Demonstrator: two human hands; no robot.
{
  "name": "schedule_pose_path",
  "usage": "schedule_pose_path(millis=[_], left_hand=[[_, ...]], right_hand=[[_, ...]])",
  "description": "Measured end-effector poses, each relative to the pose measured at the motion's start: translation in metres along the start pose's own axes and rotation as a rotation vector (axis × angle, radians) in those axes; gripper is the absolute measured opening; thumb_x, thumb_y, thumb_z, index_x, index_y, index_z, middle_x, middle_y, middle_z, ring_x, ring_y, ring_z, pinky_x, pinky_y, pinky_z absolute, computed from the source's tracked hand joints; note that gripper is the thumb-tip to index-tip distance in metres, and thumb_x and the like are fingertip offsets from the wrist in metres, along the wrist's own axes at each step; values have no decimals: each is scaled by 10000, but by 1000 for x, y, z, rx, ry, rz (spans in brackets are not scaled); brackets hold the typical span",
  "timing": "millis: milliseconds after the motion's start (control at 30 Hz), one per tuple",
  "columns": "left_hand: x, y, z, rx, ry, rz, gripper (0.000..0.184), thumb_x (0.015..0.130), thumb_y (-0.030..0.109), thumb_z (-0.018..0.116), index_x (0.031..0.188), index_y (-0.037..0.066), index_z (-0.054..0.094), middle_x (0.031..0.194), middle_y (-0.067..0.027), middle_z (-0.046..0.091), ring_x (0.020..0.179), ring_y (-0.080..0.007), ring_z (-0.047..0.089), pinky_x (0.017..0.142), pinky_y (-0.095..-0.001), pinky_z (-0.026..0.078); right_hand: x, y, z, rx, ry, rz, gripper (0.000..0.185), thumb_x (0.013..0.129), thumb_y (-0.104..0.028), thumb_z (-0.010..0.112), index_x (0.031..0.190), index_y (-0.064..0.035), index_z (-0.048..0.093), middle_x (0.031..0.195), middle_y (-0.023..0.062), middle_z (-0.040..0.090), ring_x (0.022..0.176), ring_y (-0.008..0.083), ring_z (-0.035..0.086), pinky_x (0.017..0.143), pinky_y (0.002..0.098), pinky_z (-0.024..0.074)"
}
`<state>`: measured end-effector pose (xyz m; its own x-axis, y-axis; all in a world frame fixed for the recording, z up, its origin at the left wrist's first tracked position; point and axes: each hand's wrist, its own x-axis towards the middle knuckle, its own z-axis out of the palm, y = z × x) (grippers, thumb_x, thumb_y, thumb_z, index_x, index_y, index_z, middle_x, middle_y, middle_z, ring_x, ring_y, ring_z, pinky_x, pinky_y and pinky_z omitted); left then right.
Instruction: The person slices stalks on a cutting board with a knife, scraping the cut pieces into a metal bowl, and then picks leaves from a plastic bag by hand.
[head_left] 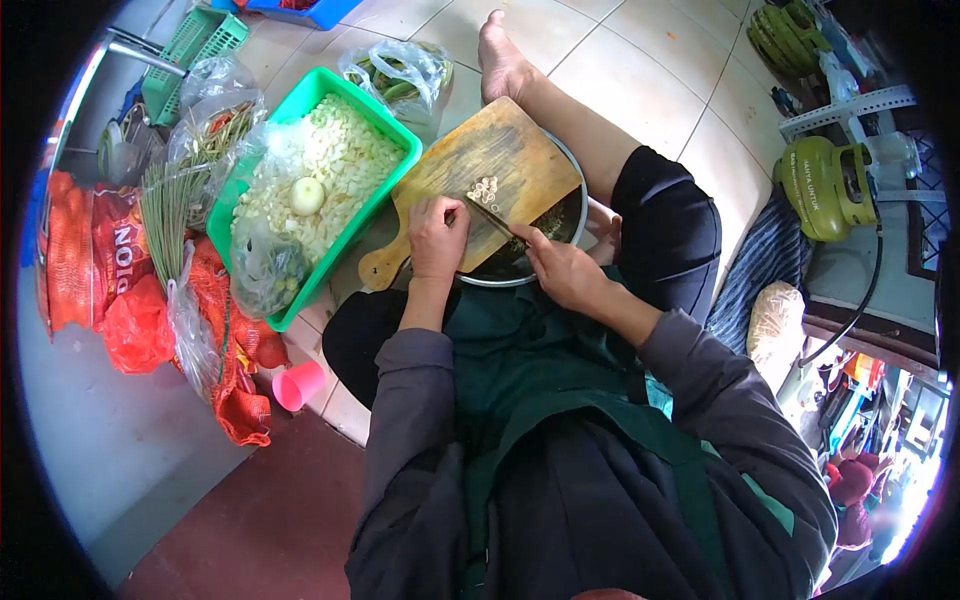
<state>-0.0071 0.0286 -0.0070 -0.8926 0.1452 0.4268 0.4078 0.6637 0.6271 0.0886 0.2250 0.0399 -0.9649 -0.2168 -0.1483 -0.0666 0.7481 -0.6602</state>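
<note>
A worn wooden cutting board [520,150] lies tilted across a round metal bowl [584,205], its handle pointing toward the lower left. My right hand [568,270] grips a knife [490,216], whose blade rests on the board. Beside the blade is a small pile of pale round slices [483,188]. My left hand [437,240] is on the board near the handle, fingers curled in; whatever they hold is hidden. Chopped greenish bits [547,222] show inside the bowl, partly covered by the board.
Left of the board stands a green basket [408,150] of chopped pale pieces with a whole peeled onion [306,195]. A plastic bag of green vegetables [395,75], red net sacks [75,250] and a pink cup [298,386] are nearby. A green gas cylinder [822,190] stands right.
</note>
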Motion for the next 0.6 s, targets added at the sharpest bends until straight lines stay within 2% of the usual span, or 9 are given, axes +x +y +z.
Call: schedule_pose_path(millis=[300,400,600], left_hand=[[-4,-5,0,26,-2,-7,91,766,82,699,786,54,615,767,-119,599,766,-328,577,684,-417,465],[-1,-3,-2,30,-18,3,90,767,79,696,787,52,613,768,-119,595,767,-330,571,684,-422,459],[0,0,-3,13,-3,-2,91,764,66,689,773,63,598,762,-119,583,768,-335,557,686,-428,452]], right_hand=[[24,-10,9,24,-4,-29,422,988,-175,450,1402,-144,373,806,261,656,773,400,671,656,500,523],[44,-11,23,29,73,-101,414,991,-179,445,1398,-143,378,808,252,660,751,400,672,642,497,526],[20,-6,18,10,63,-65,398,991,-179,447,1384,-158,394,799,246,662,724,407,668,650,505,522]])
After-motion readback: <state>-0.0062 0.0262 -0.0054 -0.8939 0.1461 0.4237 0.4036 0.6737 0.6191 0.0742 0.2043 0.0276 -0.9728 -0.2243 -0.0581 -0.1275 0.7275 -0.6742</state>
